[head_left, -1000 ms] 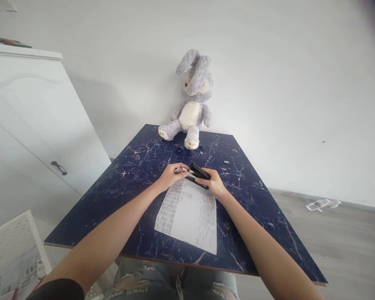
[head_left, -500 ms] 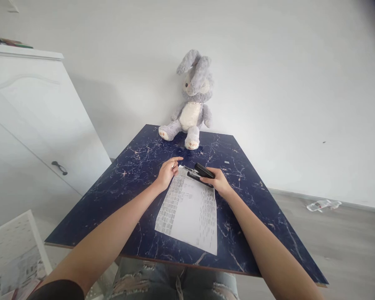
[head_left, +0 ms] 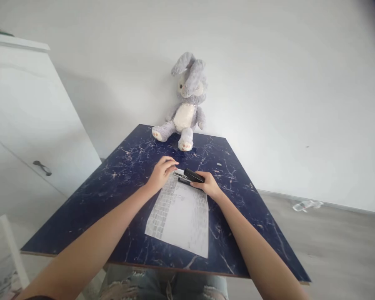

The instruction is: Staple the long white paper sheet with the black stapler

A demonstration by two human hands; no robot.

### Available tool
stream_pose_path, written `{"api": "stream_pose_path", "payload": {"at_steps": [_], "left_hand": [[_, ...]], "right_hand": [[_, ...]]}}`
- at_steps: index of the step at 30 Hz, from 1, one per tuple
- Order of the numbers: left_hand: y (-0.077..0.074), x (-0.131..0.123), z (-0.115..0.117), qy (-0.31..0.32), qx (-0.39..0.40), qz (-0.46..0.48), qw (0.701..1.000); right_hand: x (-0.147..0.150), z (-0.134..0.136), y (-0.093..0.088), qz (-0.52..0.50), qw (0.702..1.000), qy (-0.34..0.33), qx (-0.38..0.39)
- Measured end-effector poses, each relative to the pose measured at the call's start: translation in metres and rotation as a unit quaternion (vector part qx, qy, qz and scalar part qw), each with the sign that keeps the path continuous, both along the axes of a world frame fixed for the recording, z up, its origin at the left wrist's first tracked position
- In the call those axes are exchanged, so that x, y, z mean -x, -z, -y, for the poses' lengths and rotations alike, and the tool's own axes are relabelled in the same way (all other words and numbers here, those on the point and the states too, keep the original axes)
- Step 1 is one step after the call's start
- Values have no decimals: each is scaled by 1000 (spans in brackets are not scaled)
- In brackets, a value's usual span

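My right hand point(head_left: 208, 183) grips a black stapler point(head_left: 194, 175) from its rear end. The stapler's top is raised, and a silver metal strip shows between the top and the base. Close to its front end is my left hand point(head_left: 163, 173), with the fingers bent and the thumb and fingertips near each other. Whatever may be between those fingertips is too small to make out. Beneath the stapler lies a printed sheet of paper point(head_left: 184, 221), its far edge partly hidden by the stapler and my hands.
A small pale piece point(head_left: 219, 164) lies on the dark blue marbled table point(head_left: 237, 216). At the far edge, a grey plush rabbit point(head_left: 186, 108) sits against the wall. A white cabinet point(head_left: 34, 108) stands at the left. Clear plastic bottles point(head_left: 306, 206) lie on the floor at right.
My left index finger, stretched out before, is now bent closer to the thumb. The stapler has tilted slightly in my right hand. The whole view has shifted a little to the right.
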State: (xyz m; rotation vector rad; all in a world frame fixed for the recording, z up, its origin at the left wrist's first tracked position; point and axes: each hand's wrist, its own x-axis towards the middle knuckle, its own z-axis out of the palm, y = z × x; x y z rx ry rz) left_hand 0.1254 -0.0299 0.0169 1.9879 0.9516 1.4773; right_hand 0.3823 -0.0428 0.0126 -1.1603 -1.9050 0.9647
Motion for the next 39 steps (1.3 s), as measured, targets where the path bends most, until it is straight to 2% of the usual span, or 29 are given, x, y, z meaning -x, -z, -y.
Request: {"api": "stream_pose_path", "payload": {"at_steps": [4, 9, 17, 26, 33, 39], "left_hand": [[2, 1, 0, 45, -13, -71, 996], [2, -1, 2, 68, 19, -96, 993], [3, -2, 0, 59, 71, -93, 991], [5, 1, -1, 77, 63, -113, 989], [10, 1, -2, 86, 101, -91, 987], [7, 1, 0, 102, 72, -101, 987]], "right_hand": [[0, -1, 4, 1, 1000, -10, -4], [1, -1, 4, 7, 1000, -16, -10], [2, -1, 5, 1, 1000, -27, -14], [2, 1, 3, -11, 999, -36, -10], [1, 1, 4, 1, 999, -37, -8], [-1, 2, 1, 15, 999, -38, -2]]}}
